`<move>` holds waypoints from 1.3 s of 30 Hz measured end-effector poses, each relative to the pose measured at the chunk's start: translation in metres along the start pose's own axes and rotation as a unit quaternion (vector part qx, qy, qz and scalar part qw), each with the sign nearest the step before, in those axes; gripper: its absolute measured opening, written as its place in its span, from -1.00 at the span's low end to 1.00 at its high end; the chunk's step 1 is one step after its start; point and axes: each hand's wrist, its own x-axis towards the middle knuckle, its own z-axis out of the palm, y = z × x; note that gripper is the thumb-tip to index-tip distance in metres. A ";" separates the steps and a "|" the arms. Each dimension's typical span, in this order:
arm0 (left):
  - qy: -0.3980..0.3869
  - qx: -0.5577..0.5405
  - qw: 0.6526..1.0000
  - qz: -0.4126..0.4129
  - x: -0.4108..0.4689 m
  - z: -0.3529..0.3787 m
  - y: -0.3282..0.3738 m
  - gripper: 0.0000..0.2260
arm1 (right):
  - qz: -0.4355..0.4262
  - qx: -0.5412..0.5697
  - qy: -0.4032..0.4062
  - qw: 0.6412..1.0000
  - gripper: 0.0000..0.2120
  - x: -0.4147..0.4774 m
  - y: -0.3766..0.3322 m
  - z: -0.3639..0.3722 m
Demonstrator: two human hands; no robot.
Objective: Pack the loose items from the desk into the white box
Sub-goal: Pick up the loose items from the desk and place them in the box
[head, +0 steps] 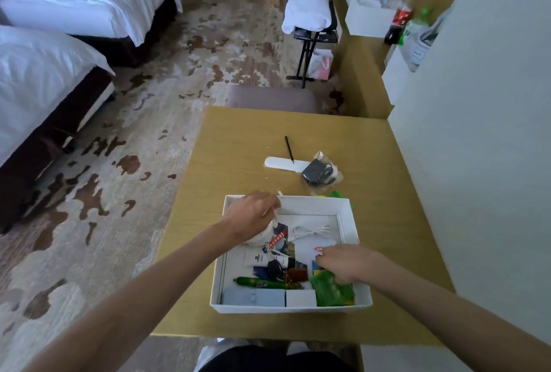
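Dark trousers (pixel 268 356) of the person fill the bottom edge of the head view, just below the near edge of the wooden desk (pixel 238 139). On that desk, close to the person, sits the white box (pixel 286 309), open at the top. Both forearms reach into it. The left hand (pixel 253 213) hovers over the box's far left corner, its fingers curled together around something pale, possibly a white cord or wrapper; the blur hides what it is. The right hand (pixel 343 261) lies low in the right side of the box, fingers bent down onto the contents, touching a green packet (pixel 334 291). Whether it grips anything cannot be told. Inside the box lie a coiled white cable (pixel 311 231), a green tube (pixel 262 282) and a pale blue pouch (pixel 253 297). Beyond the box, loose on the desk, rest a black pen (pixel 289 148), a flat white oblong thing (pixel 283 163) and a clear bag holding a black charger (pixel 320 173).
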 end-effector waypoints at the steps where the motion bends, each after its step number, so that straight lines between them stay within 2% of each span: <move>1: -0.002 0.000 1.000 0.010 0.009 0.000 0.000 -0.80 | 0.002 0.026 0.016 1.000 -0.70 -0.002 0.004 -0.005; 3: -0.014 0.000 1.000 0.027 0.028 0.000 0.000 -0.80 | 0.007 0.123 0.086 0.989 -0.71 -0.008 0.018 -0.020; 5: -0.034 0.002 0.999 0.032 0.046 0.001 0.002 -0.81 | 0.017 0.232 0.186 0.955 -0.74 -0.016 0.037 -0.036; 8: -0.082 -0.024 0.996 -0.008 0.075 0.006 0.007 -0.79 | 0.048 0.346 0.341 0.873 -0.85 -0.021 0.066 -0.052; 11: -0.160 -0.075 0.981 -0.080 0.106 0.016 0.007 -0.75 | 0.128 0.450 0.404 0.786 -0.88 -0.008 0.101 -0.049; 12: -0.185 -0.075 0.976 -0.091 0.117 0.021 0.006 -0.75 | 0.157 0.471 0.404 0.768 -0.89 0.001 0.112 -0.044; 14: -0.228 -0.057 0.968 -0.090 0.137 0.036 0.005 -0.76 | 0.200 0.502 0.358 0.762 -0.92 0.025 0.131 -0.029; 17: -0.276 -0.050 0.957 -0.072 0.159 0.063 0.002 -0.80 | 0.238 0.498 0.256 0.793 -0.64 0.066 0.146 -0.006; 20: -0.293 -0.039 0.954 -0.050 0.173 0.088 -0.005 -0.75 | 0.263 0.458 0.220 0.820 -0.33 0.099 0.153 0.008; 22: -0.307 0.000 0.952 -0.012 0.180 0.103 -0.009 -0.67 | 0.275 0.427 0.197 0.839 -0.25 0.113 0.155 0.017; 24: -0.317 0.029 0.948 0.008 0.188 0.118 -0.010 -0.59 | 0.270 0.433 0.206 0.835 -0.26 0.120 0.158 0.029; 29: -0.352 0.059 0.934 0.002 0.204 0.149 -0.005 -0.47 | 0.285 0.509 0.232 0.778 -0.40 0.113 0.169 0.062; 32: -0.346 0.091 0.934 0.014 0.210 0.163 0.000 -0.43 | 0.291 0.585 0.265 0.709 -0.56 0.099 0.173 0.073; 35: -0.334 0.124 0.934 0.016 0.215 0.171 0.004 -0.28 | 0.281 0.663 0.288 0.631 -0.67 0.081 0.176 0.071; 37: -0.334 0.112 0.936 -0.005 0.218 0.172 0.006 -0.21 | 0.269 0.695 0.298 0.596 -0.64 0.070 0.176 0.066; 39: -0.342 0.096 0.934 -0.027 0.222 0.169 0.009 -0.30 | 0.251 0.714 0.299 0.581 -0.62 0.059 0.174 0.059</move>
